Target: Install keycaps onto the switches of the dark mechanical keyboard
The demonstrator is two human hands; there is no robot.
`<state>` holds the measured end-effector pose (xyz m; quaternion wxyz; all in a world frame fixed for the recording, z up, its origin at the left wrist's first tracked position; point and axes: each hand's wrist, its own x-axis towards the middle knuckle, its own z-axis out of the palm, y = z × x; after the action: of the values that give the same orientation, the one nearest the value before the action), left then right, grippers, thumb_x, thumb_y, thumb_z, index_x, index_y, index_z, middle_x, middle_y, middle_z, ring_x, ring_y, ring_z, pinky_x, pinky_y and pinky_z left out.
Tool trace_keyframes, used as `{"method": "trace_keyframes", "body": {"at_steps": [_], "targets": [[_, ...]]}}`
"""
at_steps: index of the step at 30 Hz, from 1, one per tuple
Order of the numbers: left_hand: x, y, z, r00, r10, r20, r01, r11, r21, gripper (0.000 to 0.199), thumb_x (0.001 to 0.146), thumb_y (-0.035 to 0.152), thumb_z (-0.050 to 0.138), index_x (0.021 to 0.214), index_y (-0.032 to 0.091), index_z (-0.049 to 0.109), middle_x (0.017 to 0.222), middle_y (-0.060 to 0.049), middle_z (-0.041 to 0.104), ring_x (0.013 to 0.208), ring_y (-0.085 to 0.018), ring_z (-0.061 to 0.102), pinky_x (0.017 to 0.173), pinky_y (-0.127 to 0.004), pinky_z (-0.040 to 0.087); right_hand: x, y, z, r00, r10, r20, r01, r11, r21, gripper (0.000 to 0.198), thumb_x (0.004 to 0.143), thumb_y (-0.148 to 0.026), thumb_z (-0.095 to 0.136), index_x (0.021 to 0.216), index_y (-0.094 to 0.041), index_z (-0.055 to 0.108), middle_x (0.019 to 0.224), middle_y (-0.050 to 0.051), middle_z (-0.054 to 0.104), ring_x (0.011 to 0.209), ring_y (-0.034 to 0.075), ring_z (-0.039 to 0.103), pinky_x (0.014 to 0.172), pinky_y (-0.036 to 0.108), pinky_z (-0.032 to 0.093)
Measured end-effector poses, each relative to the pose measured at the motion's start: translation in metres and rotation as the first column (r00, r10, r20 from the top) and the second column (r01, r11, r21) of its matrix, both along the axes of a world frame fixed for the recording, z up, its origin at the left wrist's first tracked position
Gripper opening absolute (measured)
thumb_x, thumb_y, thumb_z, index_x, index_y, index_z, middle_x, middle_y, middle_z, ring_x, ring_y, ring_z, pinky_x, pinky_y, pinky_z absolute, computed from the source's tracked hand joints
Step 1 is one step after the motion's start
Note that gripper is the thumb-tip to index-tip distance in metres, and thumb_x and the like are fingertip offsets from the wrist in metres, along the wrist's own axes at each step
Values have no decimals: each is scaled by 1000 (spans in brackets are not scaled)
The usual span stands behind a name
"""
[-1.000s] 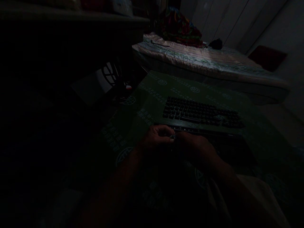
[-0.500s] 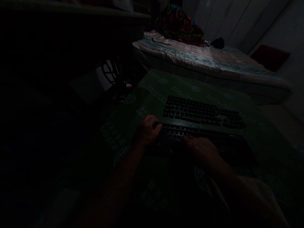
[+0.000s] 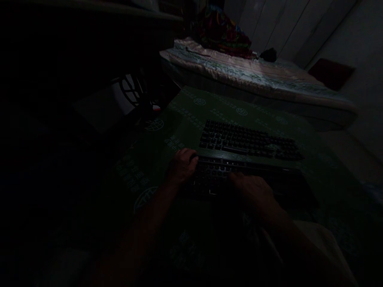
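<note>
A black computer keyboard (image 3: 217, 171) lies on a green printed sheet, with rows of round key positions showing in its left part. My left hand (image 3: 182, 165) grips the keyboard's left end, its thumb at the upper edge. Over the middle of the keyboard rests my right hand (image 3: 253, 187), fingers bent down and together; its fingertips and anything in them are hidden in the dark. Just behind the keyboard, black keycaps (image 3: 251, 139) are laid out in rows in a keyboard pattern.
The green sheet (image 3: 191, 115) bears pale globe marks and lettering. Behind it is a bed (image 3: 239, 71) with a dark patterned cloth (image 3: 224, 34) on it. A dark table (image 3: 119, 24) with a metal wheel (image 3: 130, 89) beneath stands at left. Pale cloth (image 3: 320, 239) lies near my right forearm.
The whole view has shifted slightly, so everything sits a little further left. Both hands stay at the keyboard in nearly the same places.
</note>
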<state>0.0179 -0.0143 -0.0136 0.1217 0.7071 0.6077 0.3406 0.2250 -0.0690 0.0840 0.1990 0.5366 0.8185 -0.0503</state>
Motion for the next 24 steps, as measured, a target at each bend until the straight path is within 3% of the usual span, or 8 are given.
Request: {"method": "trace_keyframes", "body": {"at_steps": [6,13,19,24], "targets": [[0,1,1,1000,2,17,-2,1000,-13,18,82,28,48,88,19,63,95,-8,64,93,-22,59,89,-37,46,10,5,5,998,-54,30,55,998,-22,26,89,-11,40,102,-17,61,94,12,71,84,24,70,64,30,48],[-1,2,0,999,1,32,-1,1000,-3,19,82,29,48,87,19,62,95,-8,65,93,-23,59,89,-39,45,4,0,1,998,47,-36,-47,999,9,28,88,-9,38,105,-17,60,100,11,71,82,21,70,61,26,47],[-2,3,-1,1000,-6,23,6,1000,3,19,81,30,48,87,19,62,95,-8,65,92,-23,59,88,-39,46,14,4,6,998,-35,51,37,999,-35,26,89,-12,41,104,-17,61,94,12,72,85,24,71,64,29,49],[-3,4,-1,1000,2,28,-2,1000,0,18,81,31,49,87,20,62,93,-7,66,92,-22,59,88,-38,47,10,4,3,1000,5,-4,-5,1000,-29,25,91,-13,41,107,-17,60,98,13,70,84,21,70,65,27,48]]}}
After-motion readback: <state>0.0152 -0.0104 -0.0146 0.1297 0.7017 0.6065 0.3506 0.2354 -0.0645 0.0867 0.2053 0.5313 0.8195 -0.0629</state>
